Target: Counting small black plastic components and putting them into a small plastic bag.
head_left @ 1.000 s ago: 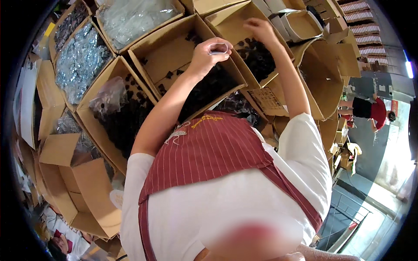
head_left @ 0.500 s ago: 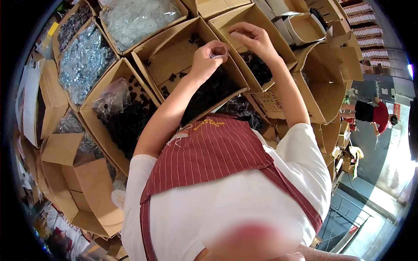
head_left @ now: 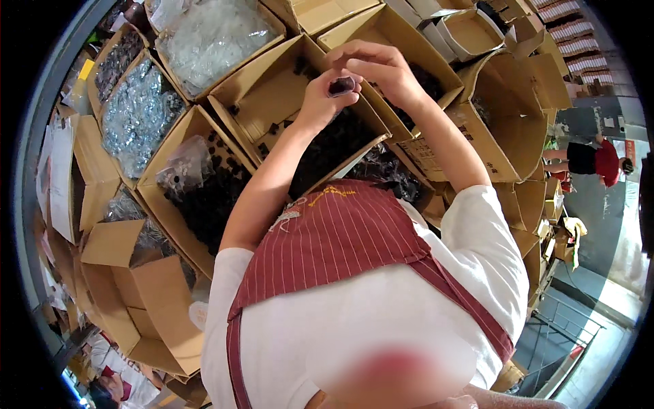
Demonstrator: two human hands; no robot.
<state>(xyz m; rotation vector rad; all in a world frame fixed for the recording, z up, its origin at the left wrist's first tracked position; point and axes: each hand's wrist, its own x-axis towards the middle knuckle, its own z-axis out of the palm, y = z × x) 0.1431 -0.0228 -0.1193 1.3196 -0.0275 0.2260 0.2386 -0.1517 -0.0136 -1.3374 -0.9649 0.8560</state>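
Note:
My left hand point(head_left: 319, 103) is closed around a small clear plastic container point(head_left: 341, 86), its opening turned up and its inside dark. It is above a cardboard box point(head_left: 262, 82) with loose black pieces point(head_left: 347, 140) in its near part. My right hand point(head_left: 383, 70) has come against the left one, its fingers bent and pressed together beside the container's mouth. Whatever these fingers hold is hidden. Under my right wrist lies another cardboard box point(head_left: 354, 31), which also holds black pieces point(head_left: 426, 82).
Boxes of clear plastic parts point(head_left: 214, 44), wrapped bluish pieces point(head_left: 142, 112) and black pieces point(head_left: 204, 204) stand to the left. An open carton point(head_left: 167, 300) is at lower left, another point(head_left: 507, 136) at right. A person in red point(head_left: 606, 162) is at far right.
My right hand has moved left from over the right-hand box to meet my left hand. The container's inside looks darker. The view has shifted slightly.

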